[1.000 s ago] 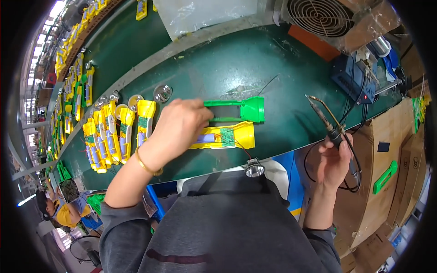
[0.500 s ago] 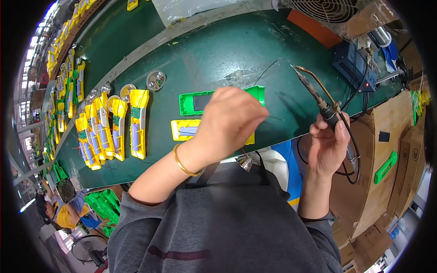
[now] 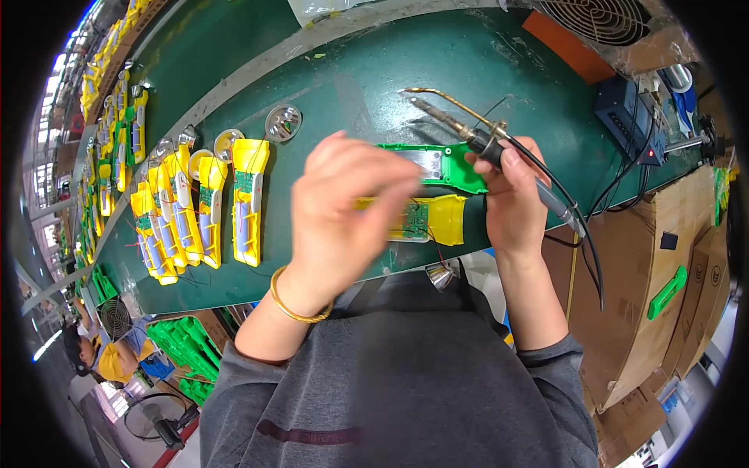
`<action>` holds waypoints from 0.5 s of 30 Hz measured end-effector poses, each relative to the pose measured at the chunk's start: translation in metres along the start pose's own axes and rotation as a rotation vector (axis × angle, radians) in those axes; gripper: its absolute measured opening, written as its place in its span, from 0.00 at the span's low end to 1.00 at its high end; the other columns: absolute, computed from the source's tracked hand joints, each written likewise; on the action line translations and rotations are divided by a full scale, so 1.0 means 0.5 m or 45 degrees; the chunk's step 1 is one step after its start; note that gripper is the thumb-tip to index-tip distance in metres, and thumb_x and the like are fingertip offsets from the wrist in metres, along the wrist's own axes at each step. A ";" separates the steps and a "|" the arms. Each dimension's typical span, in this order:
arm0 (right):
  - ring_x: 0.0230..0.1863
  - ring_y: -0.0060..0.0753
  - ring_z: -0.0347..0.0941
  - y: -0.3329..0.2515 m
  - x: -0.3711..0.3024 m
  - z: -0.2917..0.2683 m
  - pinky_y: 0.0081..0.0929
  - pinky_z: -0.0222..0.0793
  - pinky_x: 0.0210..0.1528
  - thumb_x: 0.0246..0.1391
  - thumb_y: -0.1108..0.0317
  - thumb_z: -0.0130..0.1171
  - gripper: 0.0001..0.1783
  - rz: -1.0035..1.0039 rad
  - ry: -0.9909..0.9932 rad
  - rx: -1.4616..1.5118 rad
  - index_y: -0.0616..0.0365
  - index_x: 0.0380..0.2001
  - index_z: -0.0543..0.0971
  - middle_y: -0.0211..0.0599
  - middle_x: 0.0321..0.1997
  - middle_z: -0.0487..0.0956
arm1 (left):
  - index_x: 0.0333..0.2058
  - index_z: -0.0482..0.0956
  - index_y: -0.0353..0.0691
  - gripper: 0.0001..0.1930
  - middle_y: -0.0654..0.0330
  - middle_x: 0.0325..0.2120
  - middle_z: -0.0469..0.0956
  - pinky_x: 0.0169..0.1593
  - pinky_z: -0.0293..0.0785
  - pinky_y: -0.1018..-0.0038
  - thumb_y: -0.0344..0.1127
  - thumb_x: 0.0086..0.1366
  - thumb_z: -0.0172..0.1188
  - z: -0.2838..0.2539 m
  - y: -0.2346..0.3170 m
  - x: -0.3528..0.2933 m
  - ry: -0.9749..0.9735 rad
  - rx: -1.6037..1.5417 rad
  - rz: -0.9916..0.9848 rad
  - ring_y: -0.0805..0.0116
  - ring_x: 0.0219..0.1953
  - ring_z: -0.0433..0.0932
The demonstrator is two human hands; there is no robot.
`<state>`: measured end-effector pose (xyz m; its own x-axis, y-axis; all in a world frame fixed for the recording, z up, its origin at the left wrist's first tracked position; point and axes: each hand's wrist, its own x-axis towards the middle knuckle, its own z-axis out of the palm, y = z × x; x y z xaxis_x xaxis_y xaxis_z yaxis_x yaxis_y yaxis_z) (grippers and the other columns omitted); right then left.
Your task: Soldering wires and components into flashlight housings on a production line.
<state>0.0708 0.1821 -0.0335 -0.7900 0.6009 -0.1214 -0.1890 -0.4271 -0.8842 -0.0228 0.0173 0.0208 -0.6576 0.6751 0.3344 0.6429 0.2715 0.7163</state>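
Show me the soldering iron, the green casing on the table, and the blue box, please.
Soldering iron (image 3: 484, 146): head view, on the dark collar.
Green casing (image 3: 463, 167): head view, on its wider right end.
Blue box (image 3: 626, 125): head view, on its front panel.

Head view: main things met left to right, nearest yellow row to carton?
Yellow casings row → left hand → near-edge reflector → right hand → blue box → green part on carton
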 end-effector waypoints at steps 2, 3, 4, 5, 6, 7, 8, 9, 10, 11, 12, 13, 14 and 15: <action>0.34 0.26 0.73 0.000 0.004 0.002 0.30 0.70 0.48 0.55 0.66 0.49 0.09 0.025 0.029 0.060 0.61 0.33 0.70 0.36 0.29 0.75 | 0.28 0.80 0.43 0.07 0.64 0.25 0.76 0.56 0.61 0.58 0.27 0.47 0.64 0.012 0.035 0.014 -0.230 0.047 0.320 0.64 0.33 0.74; 0.33 0.25 0.72 -0.002 0.005 0.002 0.30 0.70 0.48 0.55 0.65 0.49 0.09 0.044 0.062 0.125 0.60 0.33 0.70 0.35 0.28 0.75 | 0.27 0.80 0.44 0.06 0.64 0.24 0.76 0.56 0.61 0.56 0.28 0.47 0.64 0.013 0.051 0.009 -0.426 0.083 0.495 0.64 0.33 0.74; 0.32 0.25 0.72 -0.005 0.004 0.004 0.30 0.70 0.48 0.55 0.65 0.49 0.09 0.055 0.067 0.123 0.60 0.33 0.70 0.35 0.28 0.75 | 0.27 0.80 0.44 0.06 0.64 0.24 0.76 0.56 0.61 0.56 0.28 0.47 0.64 0.008 0.056 -0.002 -0.426 0.085 0.496 0.64 0.33 0.74; 0.32 0.25 0.72 -0.010 0.003 0.004 0.30 0.70 0.48 0.55 0.65 0.49 0.09 0.055 0.065 0.126 0.60 0.33 0.70 0.35 0.28 0.75 | 0.26 0.79 0.44 0.05 0.64 0.24 0.76 0.56 0.60 0.56 0.29 0.48 0.63 -0.001 0.054 -0.015 -0.463 0.067 0.474 0.65 0.33 0.73; 0.32 0.25 0.72 -0.010 0.002 0.001 0.30 0.70 0.48 0.55 0.65 0.49 0.09 0.043 0.043 0.083 0.60 0.33 0.70 0.35 0.28 0.75 | 0.25 0.79 0.43 0.04 0.64 0.24 0.76 0.56 0.59 0.55 0.29 0.48 0.63 -0.007 0.041 -0.023 -0.508 0.037 0.462 0.66 0.33 0.73; 0.32 0.25 0.72 -0.008 0.000 -0.001 0.30 0.70 0.48 0.55 0.64 0.49 0.10 0.036 0.022 0.042 0.61 0.33 0.70 0.35 0.27 0.75 | 0.25 0.79 0.43 0.04 0.64 0.24 0.76 0.56 0.59 0.55 0.29 0.48 0.63 -0.018 0.022 -0.029 -0.522 0.030 0.468 0.66 0.33 0.73; 0.32 0.25 0.72 -0.005 0.000 -0.001 0.30 0.70 0.48 0.55 0.64 0.49 0.10 0.036 0.038 0.045 0.61 0.33 0.70 0.35 0.27 0.75 | 0.24 0.78 0.44 0.03 0.66 0.24 0.77 0.55 0.60 0.57 0.29 0.49 0.63 -0.030 0.000 -0.035 -0.321 0.051 0.247 0.66 0.32 0.73; 0.32 0.25 0.72 -0.005 0.001 0.004 0.29 0.70 0.48 0.55 0.64 0.49 0.10 0.030 0.016 0.036 0.61 0.33 0.70 0.35 0.27 0.74 | 0.24 0.78 0.44 0.03 0.67 0.23 0.77 0.54 0.61 0.60 0.28 0.50 0.63 -0.037 -0.012 -0.044 -0.108 0.084 0.016 0.67 0.31 0.74; 0.32 0.25 0.72 -0.005 0.002 0.005 0.29 0.70 0.48 0.55 0.65 0.50 0.10 0.024 -0.010 0.027 0.61 0.33 0.70 0.35 0.27 0.74 | 0.24 0.78 0.43 0.03 0.66 0.23 0.77 0.52 0.61 0.62 0.27 0.50 0.62 -0.024 -0.026 -0.050 0.013 0.045 -0.116 0.67 0.29 0.74; 0.32 0.25 0.72 -0.004 0.000 0.005 0.29 0.70 0.48 0.55 0.65 0.50 0.10 0.031 -0.016 0.028 0.61 0.33 0.70 0.35 0.27 0.74 | 0.24 0.78 0.42 0.03 0.65 0.22 0.77 0.50 0.62 0.63 0.27 0.51 0.62 -0.011 -0.041 -0.053 0.136 0.005 -0.247 0.67 0.28 0.74; 0.32 0.26 0.73 -0.003 0.000 0.006 0.30 0.71 0.47 0.54 0.65 0.50 0.10 0.043 -0.022 0.009 0.62 0.33 0.70 0.35 0.28 0.74 | 0.27 0.79 0.38 0.03 0.62 0.22 0.76 0.43 0.66 0.70 0.25 0.52 0.62 -0.006 -0.053 -0.049 0.131 0.074 -0.172 0.68 0.26 0.74; 0.33 0.27 0.73 -0.002 0.000 0.007 0.31 0.71 0.46 0.54 0.65 0.51 0.11 0.055 -0.028 -0.010 0.62 0.33 0.70 0.36 0.29 0.75 | 0.27 0.79 0.38 0.03 0.62 0.22 0.76 0.43 0.66 0.70 0.25 0.52 0.62 -0.001 -0.049 -0.050 0.134 0.081 -0.177 0.68 0.26 0.74; 0.33 0.27 0.73 -0.004 -0.004 0.005 0.31 0.71 0.46 0.54 0.65 0.51 0.11 0.060 -0.034 -0.006 0.62 0.33 0.70 0.36 0.29 0.75 | 0.28 0.79 0.36 0.04 0.61 0.22 0.76 0.39 0.67 0.73 0.25 0.52 0.61 0.007 -0.041 -0.052 0.136 -0.021 -0.316 0.69 0.26 0.74; 0.34 0.27 0.73 -0.006 -0.011 0.001 0.28 0.71 0.43 0.53 0.66 0.53 0.10 0.065 -0.018 0.002 0.63 0.33 0.70 0.37 0.30 0.75 | 0.30 0.79 0.35 0.05 0.60 0.23 0.75 0.35 0.68 0.77 0.24 0.53 0.61 0.009 -0.040 -0.055 0.134 -0.126 -0.454 0.70 0.26 0.74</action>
<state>0.0755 0.1799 -0.0300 -0.8068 0.5689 -0.1597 -0.1496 -0.4581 -0.8762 -0.0160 -0.0035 -0.0056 -0.8730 0.4749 0.1109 0.3289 0.4056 0.8528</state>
